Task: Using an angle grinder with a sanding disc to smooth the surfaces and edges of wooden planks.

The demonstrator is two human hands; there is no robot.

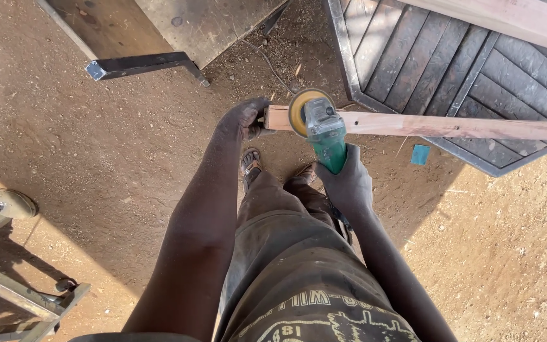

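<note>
Two hands: both busy, one on the wood, one on the tool.
Plank (438, 125): long pale strip of wood, running level from mid-frame out past the right edge, lying across the lower rim of the gate and sticking out over the dirt.
Grinder (324, 130): green body, grey head, yellowish disc sitting flat on the plank right near its left end.
Left hand (243, 118): at the very end of the plank, fingers curled around the end, clamped on it pretty tight from the look of it.
Right hand (347, 183): wrapped around the grinder's green body from below, fingers closed on it; can't really see the fingertips, they're tucked behind the tool.
Feet: sandals poking out just under the plank, between the two arms.
Trousers: dark and dusty, with pale print near the bottom edge.
Gate (476, 69): dark metal frame with slanted slats, lying flat at upper right, under the plank.
Second plank (514, 19): another pale board, crossing the gate's top right corner.
Blue block (420, 154): small, on the dirt just below the plank, beside the gate's rim.
Metal sheet (178, 22): big flat panel at the top, with a dark bracket (144, 64) jutting out left of it.
Frame (14, 291): grey metal bars in the lower left corner.
Ground: reddish dirt, half in shadow, sunlit at bottom left and right.
</note>
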